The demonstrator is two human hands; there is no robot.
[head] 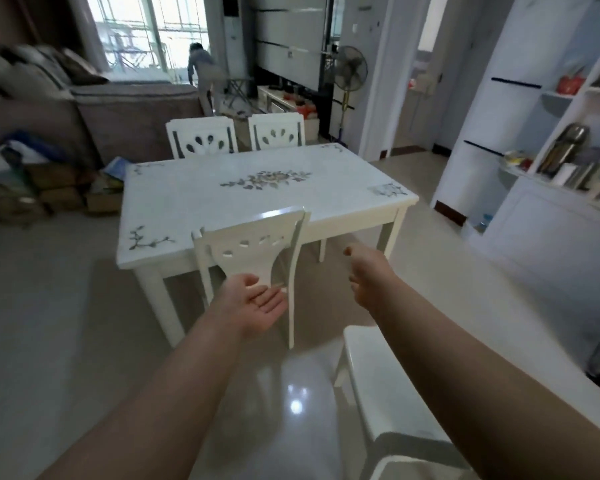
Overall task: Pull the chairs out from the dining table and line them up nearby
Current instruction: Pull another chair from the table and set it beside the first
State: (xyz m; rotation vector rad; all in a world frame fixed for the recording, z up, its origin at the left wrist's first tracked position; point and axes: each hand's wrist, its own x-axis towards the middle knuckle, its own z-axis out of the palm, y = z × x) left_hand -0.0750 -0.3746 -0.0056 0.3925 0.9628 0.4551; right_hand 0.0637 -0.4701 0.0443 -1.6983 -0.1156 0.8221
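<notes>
A white dining table [194, 188] with flower patterns stands in the middle of the room. One white chair [257, 237] is tucked in at its near side, back towards me. Two more white chairs, one on the left [201, 136] and one on the right [277, 130], stand at the far side. A fourth white chair [371, 386] stands away from the table at the lower right, under my right arm. My left hand [257, 303] is open, palm up, just below the near chair's back, holding nothing. My right hand [364, 275] reaches forward to the right of that chair, fingers loosely apart, empty.
A brown sofa [125, 109] and boxes [49, 192] lie to the left. White shelving [548, 188] with bottles lines the right wall. A standing fan [350, 74] is behind the table. A person [205, 71] bends over far back by the window. Glossy tile floor [49, 306] surrounds the table.
</notes>
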